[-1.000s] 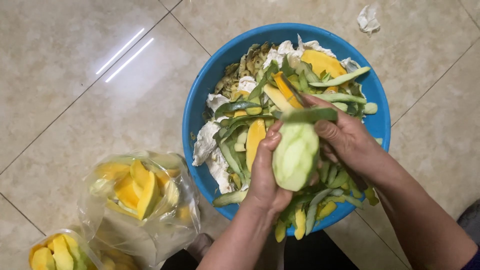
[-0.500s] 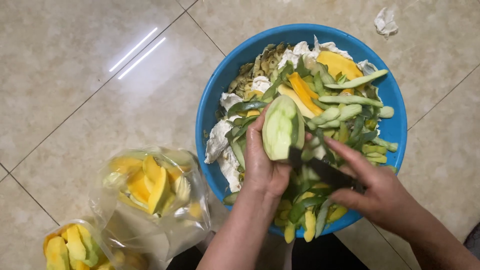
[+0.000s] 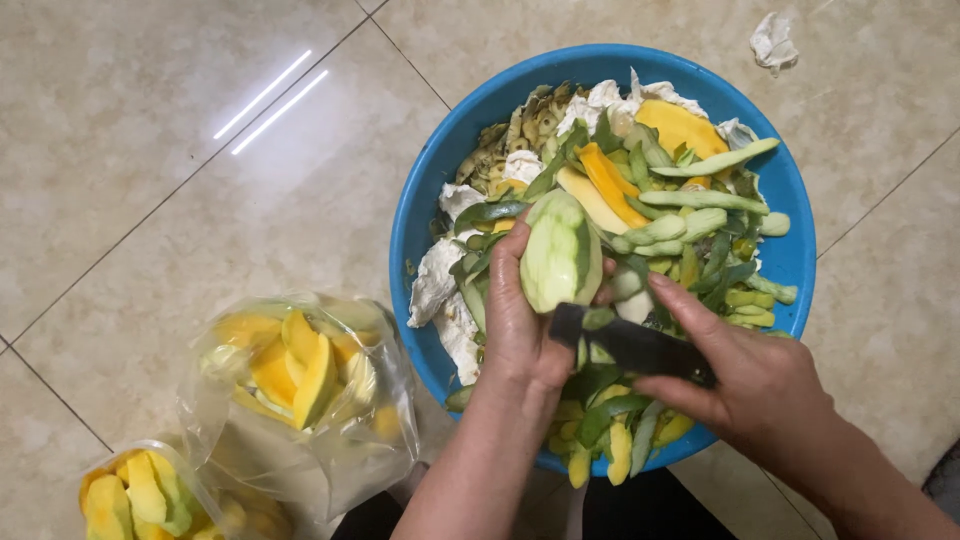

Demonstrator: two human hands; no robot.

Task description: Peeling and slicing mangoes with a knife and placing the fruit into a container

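Hands [image 3: 520,320] grip smooth oval mango [image 3: 560,252].

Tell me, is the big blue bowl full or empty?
Full. The blue bowl is heaped with green peels and yellow fruit scraps, piled about level with the rim on the far side.

Pale-green mango [image 3: 560,252], blue basin [image 3: 425,200] w/ green peels [image 3: 700,200], black knife [image 3: 630,345], beige floor [image 3: 150,150].
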